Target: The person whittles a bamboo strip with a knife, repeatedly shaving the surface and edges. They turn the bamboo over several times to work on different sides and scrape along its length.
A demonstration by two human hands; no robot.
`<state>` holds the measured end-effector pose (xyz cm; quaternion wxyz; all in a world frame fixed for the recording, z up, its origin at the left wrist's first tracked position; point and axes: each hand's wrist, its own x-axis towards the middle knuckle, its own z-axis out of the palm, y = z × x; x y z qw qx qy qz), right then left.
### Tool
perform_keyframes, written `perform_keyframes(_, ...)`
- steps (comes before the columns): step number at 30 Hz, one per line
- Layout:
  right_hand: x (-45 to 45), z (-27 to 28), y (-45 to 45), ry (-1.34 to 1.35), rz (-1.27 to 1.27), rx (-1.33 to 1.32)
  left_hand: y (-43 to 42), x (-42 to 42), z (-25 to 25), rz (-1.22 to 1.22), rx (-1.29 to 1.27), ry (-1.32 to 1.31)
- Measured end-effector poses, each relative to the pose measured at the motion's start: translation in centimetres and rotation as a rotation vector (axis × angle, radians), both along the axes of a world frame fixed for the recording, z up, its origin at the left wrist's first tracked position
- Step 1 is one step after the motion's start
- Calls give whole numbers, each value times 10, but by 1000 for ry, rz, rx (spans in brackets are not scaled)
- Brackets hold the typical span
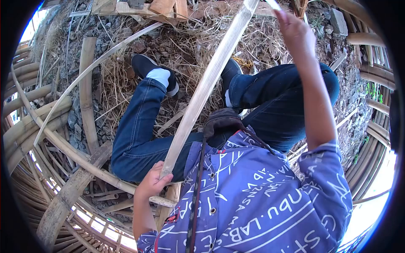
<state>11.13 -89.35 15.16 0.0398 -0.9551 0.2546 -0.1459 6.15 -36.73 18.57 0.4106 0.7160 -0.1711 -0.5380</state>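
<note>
A long, pale split bamboo strip (209, 84) runs diagonally across my lap, from the lower left up past the top edge of the view. My left hand (151, 184) is closed around its lower end, the thumb pressed along it. At the top right, my right hand (298, 37) is closed and slightly blurred, close to the strip's upper part. From its fingers a bright, blade-like tool (273, 4) points up and left; its exact kind is not clear. Whether it touches the strip is out of view.
Bamboo poles (86, 90) lie to the left, and a thin bent strip (99, 61) arches over them. Dry shavings (185, 46) cover the ground around my shoes. Wood blocks (164, 8) lie at the top. More bamboo (377, 78) is stacked at the right.
</note>
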Motion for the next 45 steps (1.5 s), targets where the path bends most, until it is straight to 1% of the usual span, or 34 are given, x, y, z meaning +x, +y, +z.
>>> perform_keyframes(1,0,8,-9,-5,-50,12,3,-2,0,23,25,5)
perform_keyframes(3,-5,12,-6,-39,-22,37,5,-4,1,60,29,-3)
perform_keyframes(5,-9,10,12,7,-4,163,9,-10,2,110,45,-6)
perform_keyframes(7,-13,9,48,-99,57,342,8,-7,-5,62,-14,-49)
perform_keyframes(8,-16,12,69,-105,49,477,6,-6,-5,95,-12,-17)
perform_keyframes(9,-20,17,92,-80,21,610,8,-6,-5,98,-5,-20)
perform_keyframes(11,-34,17,127,-48,146,714,8,-3,-6,126,-50,6)
perform_keyframes(12,-40,25,141,19,200,799,5,-2,-6,123,-51,5)
perform_keyframes(14,-50,22,165,2,319,821,-3,-2,-7,208,35,92)
perform_keyframes(15,-53,30,173,29,372,825,-6,-2,-8,206,36,95)
perform_keyframes(17,-59,37,181,109,508,779,-15,-1,-10,206,0,-3)
perform_keyframes(18,-61,39,184,116,551,729,-22,0,-8,203,-1,-2)
perform_keyframes(20,-66,37,185,105,624,633,-37,3,2,328,67,113)
perform_keyframes(21,-68,33,184,106,622,630,-37,3,-1,326,64,114)
perform_keyframes(23,-71,29,182,125,629,579,-36,2,-9,233,22,85)
perform_keyframes(27,-72,26,179,165,593,591,-54,0,-6,226,26,64)
perform_keyframes(29,-72,23,176,129,612,559,-62,-2,-5,212,71,-40)
perform_keyframes(33,-70,23,171,111,666,520,-62,-9,-11,294,28,3)
perform_keyframes(35,-70,25,171,99,665,516,-64,-7,-12,146,13,-120)
perform_keyframes(36,-71,25,173,101,667,521,-66,-7,-10,149,18,-118)
perform_keyframes(38,-71,25,175,137,674,541,-76,-7,-1,116,249,-56)
perform_keyframes(39,-71,24,176,138,676,545,-82,-7,4,118,252,-54)
perform_keyframes(41,-71,23,179,137,639,524,-93,-10,11,192,356,-244)
perform_keyframes(42,-71,23,179,141,642,529,-96,-12,8,195,360,-239)
perform_keyframes(44,-72,24,179,175,627,511,-100,-18,1,167,309,-525)
perform_keyframes(45,-73,25,179,179,629,516,-101,-19,1,168,314,-521)
